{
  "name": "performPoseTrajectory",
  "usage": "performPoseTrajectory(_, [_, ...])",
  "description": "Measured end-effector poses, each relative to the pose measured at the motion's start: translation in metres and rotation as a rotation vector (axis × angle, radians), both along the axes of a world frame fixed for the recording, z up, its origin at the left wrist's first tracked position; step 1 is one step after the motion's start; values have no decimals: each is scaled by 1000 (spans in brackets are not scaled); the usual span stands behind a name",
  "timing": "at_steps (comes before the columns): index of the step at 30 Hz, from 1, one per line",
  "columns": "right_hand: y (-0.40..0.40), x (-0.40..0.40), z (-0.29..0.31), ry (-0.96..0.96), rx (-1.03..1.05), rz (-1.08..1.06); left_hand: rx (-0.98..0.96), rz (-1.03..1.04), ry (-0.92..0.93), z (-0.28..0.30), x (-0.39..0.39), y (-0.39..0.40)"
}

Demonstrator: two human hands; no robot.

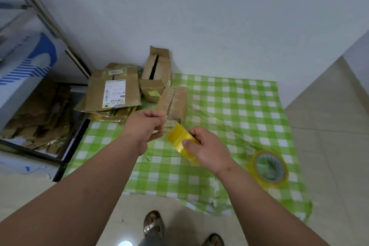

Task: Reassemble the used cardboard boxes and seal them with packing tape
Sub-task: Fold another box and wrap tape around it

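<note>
Far left: a white box with blue printing (26, 62) above an open dark-framed compartment holding a heap of flattened brown cardboard scraps (38, 118). Next, at the back left corner of a green-and-white checked cloth (239, 106) spread on the tiled floor: a stack of flattened cardboard boxes (113, 92), the top one bearing a white shipping label. Beside it, against the wall, an upright cardboard box (157, 66) with its flaps parted; in front of that, a smaller taped box (174, 102) lying on the cloth. Centre, above the cloth: left hand (143, 128), fingers curled, pinching the free end of the tape. Right hand (207, 148), fingers and thumb wrapped round a yellow packing tape roll (179, 138) held edge-on between both hands. Right: a second roll of yellow tape (268, 168) lying on the cloth, well apart from the hands. Bottom centre: two sandalled feet (153, 223) on the tiles.
</note>
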State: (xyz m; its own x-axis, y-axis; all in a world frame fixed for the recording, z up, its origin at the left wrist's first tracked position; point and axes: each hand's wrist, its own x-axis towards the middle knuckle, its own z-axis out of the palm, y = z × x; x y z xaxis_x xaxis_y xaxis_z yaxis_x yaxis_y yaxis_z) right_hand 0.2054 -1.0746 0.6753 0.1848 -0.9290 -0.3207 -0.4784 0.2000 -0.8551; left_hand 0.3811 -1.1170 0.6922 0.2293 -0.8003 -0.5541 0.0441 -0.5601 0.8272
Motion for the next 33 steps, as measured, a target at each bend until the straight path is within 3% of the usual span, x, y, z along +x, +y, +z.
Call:
performPoseTrajectory(4, [-9, 11, -4, -23, -23, -68, -36, 32, -53, -4, 7, -12])
performPoseTrajectory(8, [-17, 23, -3, -41, -95, -130, -45, -62, -35, -5, 20, -29])
performPoseTrajectory(16, [-32, 32, 8, -72, -103, -206, 2, -229, 89, 2, 33, -53])
performPoseTrajectory(22, [-38, 19, 14, -68, -49, -147, 68, -277, 56, 4, 36, -56])
performPoseTrajectory(26, [-48, 2, 25, -25, 16, -26, 25, -232, -10, 5, 28, -55])
performPoseTrajectory(33, [-61, -27, 35, -4, 5, 62, -16, -49, 45, 7, 17, -49])
